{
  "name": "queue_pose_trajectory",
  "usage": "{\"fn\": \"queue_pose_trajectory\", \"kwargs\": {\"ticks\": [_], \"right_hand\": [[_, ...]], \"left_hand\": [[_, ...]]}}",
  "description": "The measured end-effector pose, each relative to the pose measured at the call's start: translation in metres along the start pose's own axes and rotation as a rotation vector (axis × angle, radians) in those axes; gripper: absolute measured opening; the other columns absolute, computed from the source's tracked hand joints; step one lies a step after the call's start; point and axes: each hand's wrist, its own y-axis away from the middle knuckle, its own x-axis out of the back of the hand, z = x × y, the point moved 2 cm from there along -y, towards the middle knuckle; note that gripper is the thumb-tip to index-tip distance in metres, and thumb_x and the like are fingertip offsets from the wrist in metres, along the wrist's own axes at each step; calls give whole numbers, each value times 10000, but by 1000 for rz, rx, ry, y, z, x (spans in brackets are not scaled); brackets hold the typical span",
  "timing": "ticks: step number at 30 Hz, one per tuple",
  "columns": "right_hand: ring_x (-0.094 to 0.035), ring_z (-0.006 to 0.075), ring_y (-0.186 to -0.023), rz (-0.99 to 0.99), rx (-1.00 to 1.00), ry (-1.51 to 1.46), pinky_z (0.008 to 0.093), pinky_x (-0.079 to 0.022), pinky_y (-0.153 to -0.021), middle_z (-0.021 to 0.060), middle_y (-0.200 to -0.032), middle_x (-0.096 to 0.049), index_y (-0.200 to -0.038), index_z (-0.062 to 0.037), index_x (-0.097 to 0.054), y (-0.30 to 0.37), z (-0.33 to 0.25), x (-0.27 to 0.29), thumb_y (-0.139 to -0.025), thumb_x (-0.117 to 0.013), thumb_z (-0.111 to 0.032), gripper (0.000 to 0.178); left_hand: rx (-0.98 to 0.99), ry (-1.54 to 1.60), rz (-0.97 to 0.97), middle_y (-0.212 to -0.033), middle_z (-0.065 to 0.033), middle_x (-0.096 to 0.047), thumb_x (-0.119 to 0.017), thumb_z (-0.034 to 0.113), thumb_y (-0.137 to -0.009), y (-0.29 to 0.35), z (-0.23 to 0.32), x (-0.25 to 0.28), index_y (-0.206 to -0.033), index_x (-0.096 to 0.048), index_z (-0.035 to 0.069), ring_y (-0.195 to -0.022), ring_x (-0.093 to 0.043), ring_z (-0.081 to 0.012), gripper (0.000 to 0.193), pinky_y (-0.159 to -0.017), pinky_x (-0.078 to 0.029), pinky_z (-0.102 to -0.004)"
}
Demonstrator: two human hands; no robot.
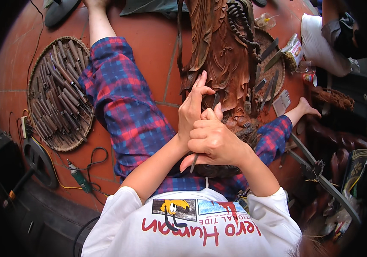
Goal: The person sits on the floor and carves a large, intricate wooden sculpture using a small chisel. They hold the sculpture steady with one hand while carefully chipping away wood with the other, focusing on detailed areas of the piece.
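A brown carved wooden statue (pixel 230 64) of a robed figure, with a string of large dark beads (pixel 240 25), lies between my legs. Its carved base is nearest to me. My right hand (pixel 213 139) is closed around a slim dark metal tool (pixel 216 101); one end shows beyond the fist, the other below my thumb. The tool's exact kind is hidden by the grip. My left hand (pixel 190 109) lies against the statue's left side, fingers stretched out and apart. It is just beyond the right fist, close to the tool's far end.
A round woven basket (pixel 90 118) full of wooden-handled tools sits at left. Near it lie a green power tool (pixel 79 177) and cords. A second basket (pixel 280 64) with flat blades is right of the statue, beside a plastic bag (pixel 292 52), a cup (pixel 310 79) and another person's leg (pixel 320 43).
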Motion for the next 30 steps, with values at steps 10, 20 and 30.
{"fn": "queue_pose_trajectory", "kwargs": {"ticks": [10, 20, 30], "right_hand": [[-524, 229, -708, 33, 38, -38, 397, -351, -721, 23, -669, -540, -670, -92, -584, 6, 8, 4, -734, -805, -285, 301], [-458, 228, -612, 90, 80, -75, 394, -328, -680, 19, -608, -438, -587, -108, -505, 7, 9, 7, -737, -838, -376, 453], [-508, 219, -673, 111, 63, 1, 402, -351, -715, 18, -662, -526, -644, -102, -552, 11, 8, 0, -795, -783, -336, 362]], "left_hand": [[36, -40, -15, -1408, -285, -553, -745, 124, -799, -3, 5, -3, -1030, -449, 48, -886, -645, -407, 384, -672, -560, -399], [71, -85, 15, -1414, -207, -590, -711, 88, -802, -2, 9, -10, -1034, -419, 77, -644, -607, -348, 374, -547, -496, -372], [30, -130, -17, -1412, -207, -590, -747, 160, -824, -2, 4, -6, -1042, -408, 67, -638, -590, -344, 413, -556, -494, -371]]}}
